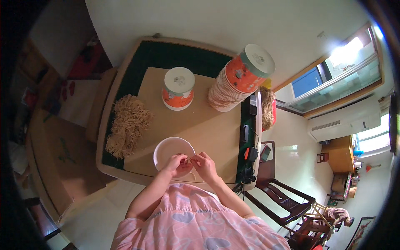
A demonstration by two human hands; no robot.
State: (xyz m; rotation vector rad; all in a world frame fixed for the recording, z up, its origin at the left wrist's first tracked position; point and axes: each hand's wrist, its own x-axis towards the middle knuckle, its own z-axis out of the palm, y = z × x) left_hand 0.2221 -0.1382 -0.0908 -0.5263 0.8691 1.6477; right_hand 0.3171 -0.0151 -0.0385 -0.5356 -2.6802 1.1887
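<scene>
My left hand and my right hand meet close together over the near right rim of a white round bowl. Fingers on both hands are pinched, and a thin beige strand shows between them, its ends mostly hidden. The bowl's visible inside looks bare and pale. To the left lies a heap of tangled beige strands on the table. Beyond the bowl, an orange, white and green paper tub stands upside down. A tall leaning stack of similar tubs stands farther right.
Brown cardboard covers much of the green-topped table. Small black devices and cables line its right edge. A red container with more beige strands is beyond that edge. A dark wooden chair stands right; a cardboard box left.
</scene>
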